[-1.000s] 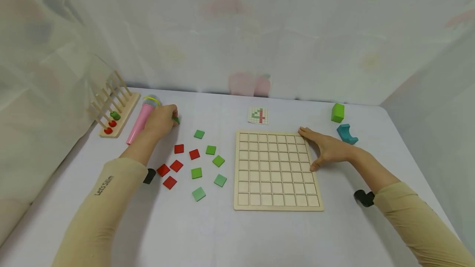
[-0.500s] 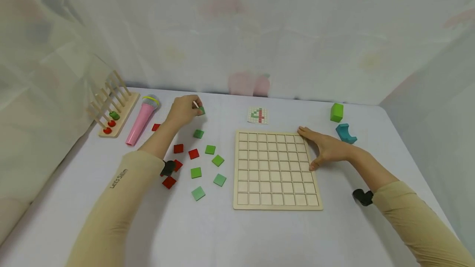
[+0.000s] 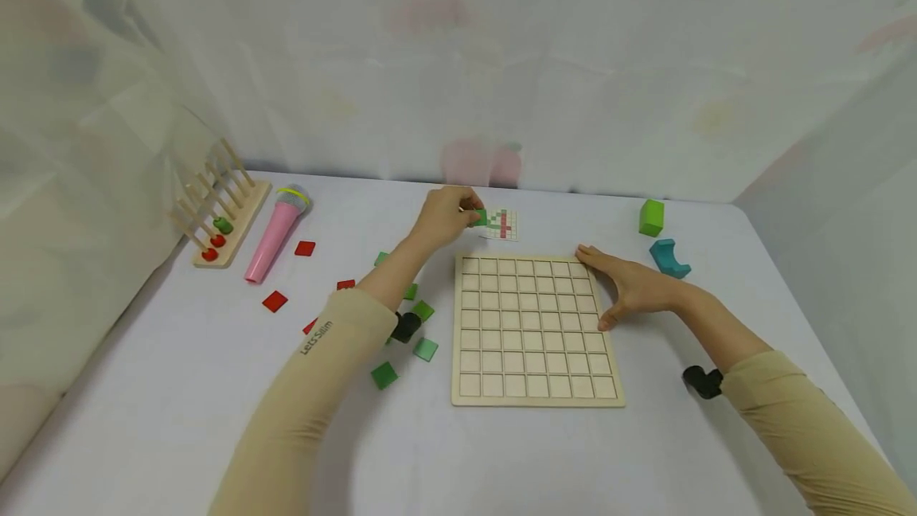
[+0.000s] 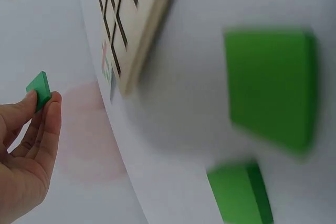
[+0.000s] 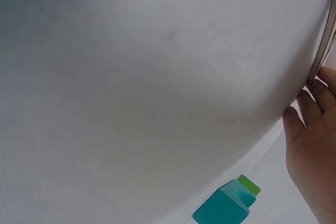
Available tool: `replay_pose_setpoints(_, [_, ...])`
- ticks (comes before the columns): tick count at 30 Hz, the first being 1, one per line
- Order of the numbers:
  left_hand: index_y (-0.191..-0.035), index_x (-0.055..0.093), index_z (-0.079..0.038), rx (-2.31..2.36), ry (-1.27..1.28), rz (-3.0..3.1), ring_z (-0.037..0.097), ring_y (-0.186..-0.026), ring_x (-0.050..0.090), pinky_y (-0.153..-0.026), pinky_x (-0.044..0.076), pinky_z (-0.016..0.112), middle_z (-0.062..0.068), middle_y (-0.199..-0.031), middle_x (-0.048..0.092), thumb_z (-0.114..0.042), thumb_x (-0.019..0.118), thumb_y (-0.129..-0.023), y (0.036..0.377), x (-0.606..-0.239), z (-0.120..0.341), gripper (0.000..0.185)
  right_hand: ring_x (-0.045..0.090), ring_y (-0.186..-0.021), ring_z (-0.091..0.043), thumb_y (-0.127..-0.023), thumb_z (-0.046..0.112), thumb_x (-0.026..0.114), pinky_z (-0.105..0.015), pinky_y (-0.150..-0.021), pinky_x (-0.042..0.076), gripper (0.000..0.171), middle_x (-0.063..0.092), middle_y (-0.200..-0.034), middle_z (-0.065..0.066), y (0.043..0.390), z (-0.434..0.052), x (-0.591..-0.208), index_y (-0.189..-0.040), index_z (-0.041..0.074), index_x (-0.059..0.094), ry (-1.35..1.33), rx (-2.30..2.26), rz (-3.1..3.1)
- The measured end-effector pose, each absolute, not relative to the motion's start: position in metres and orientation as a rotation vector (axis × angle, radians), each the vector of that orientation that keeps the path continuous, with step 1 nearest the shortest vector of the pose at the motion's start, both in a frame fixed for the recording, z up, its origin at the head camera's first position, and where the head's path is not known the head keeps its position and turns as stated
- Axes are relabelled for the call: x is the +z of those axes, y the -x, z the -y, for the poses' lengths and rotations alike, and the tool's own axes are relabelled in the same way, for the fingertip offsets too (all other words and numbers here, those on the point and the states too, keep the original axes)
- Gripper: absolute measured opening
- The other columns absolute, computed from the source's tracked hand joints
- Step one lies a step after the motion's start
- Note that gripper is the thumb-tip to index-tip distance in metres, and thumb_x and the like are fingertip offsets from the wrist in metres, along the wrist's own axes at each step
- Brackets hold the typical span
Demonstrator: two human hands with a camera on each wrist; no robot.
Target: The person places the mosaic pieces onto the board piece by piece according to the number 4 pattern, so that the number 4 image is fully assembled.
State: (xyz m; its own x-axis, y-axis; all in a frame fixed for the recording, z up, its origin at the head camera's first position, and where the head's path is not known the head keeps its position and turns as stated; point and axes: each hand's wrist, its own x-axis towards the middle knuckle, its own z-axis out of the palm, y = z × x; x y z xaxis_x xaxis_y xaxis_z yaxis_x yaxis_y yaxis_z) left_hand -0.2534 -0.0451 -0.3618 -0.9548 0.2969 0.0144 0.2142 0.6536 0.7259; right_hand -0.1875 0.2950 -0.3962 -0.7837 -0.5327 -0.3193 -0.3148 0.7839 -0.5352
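Note:
Above the far side of the table, my left hand (image 3: pixel 442 217) pinches a small green square tile (image 3: pixel 480 217) between thumb and fingertips. The left wrist view shows the tile (image 4: pixel 39 90) tilted up, off the table. Just beside it lies a small card (image 3: pixel 507 225) with a green and red grid pattern, partly covered. My right hand (image 3: pixel 634 285) rests with spread fingers and thumb at the right edge of a wooden grid board (image 3: pixel 537 402), whose squares hold nothing. In the right wrist view, the fingertips (image 5: pixel 311 90) touch the board's edge.
Red tiles (image 3: pixel 275 302) and green tiles (image 3: pixel 426 349) lie scattered left of the board, some behind the left forearm. A pink microphone (image 3: pixel 275 235) and a wooden peg rack (image 3: pixel 243 217) stand far left. A green block (image 3: pixel 652 218) and teal arch block (image 3: pixel 668 258) sit right.
My left hand has carried the green tile rightward, from near the microphone to beside the card. Red tiles on the left have come into view. The right hand has stayed at the board.

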Motion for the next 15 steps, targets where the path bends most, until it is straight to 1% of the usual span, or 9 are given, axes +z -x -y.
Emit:
replay_pose_setpoints(7, [-0.107,0.073,-0.006,1.226,-0.524,-2.666,0.021,-0.089,0.071,-0.076,0.055,0.026,0.009,-0.106,0.074,-0.009,0.062,-0.096,0.244,-0.364,0.001,0.016,0.005,-0.155,-0.041,-0.06,0.045,0.09,-0.063,-0.121,0.011,0.13,0.006,-0.167,-0.018,0.186,-0.294,-0.395,-0.158,0.006,0.014,0.65,-0.653,-2.507])
replay_pose_setpoints(15, [-0.106,0.073,-0.005,1.165,-0.572,-2.64,0.017,-0.087,0.069,-0.073,0.053,0.021,0.008,-0.099,0.074,-0.009,0.065,-0.093,0.233,-0.365,-0.04,0.015,0.007,-0.155,-0.039,-0.059,0.048,0.09,-0.062,-0.122,0.013,0.132,0.007,-0.168,-0.015,0.189,-0.294,-0.396,-0.158,0.006,0.014,0.637,-0.646,-2.51])
